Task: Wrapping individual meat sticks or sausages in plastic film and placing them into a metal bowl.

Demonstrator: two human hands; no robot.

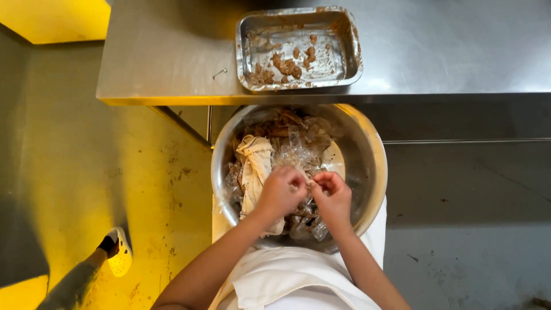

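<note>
Both hands work over a large round steel bowl (367, 143) held below the counter (172, 51) edge. The left hand (281, 192) and right hand (332, 192) meet fingertip to fingertip — each pinching a scrap of crumpled clear plastic wrap (298, 152). The wrap fills the bowl, wrinkled, glossy and smeared brown, beside a twisted cream cloth (255, 166). On the counter above sits a rectangular steel tray (336, 23) — soiled with brown food residue. A white clog (119, 252) shows on the yellow floor (86, 172).
</note>
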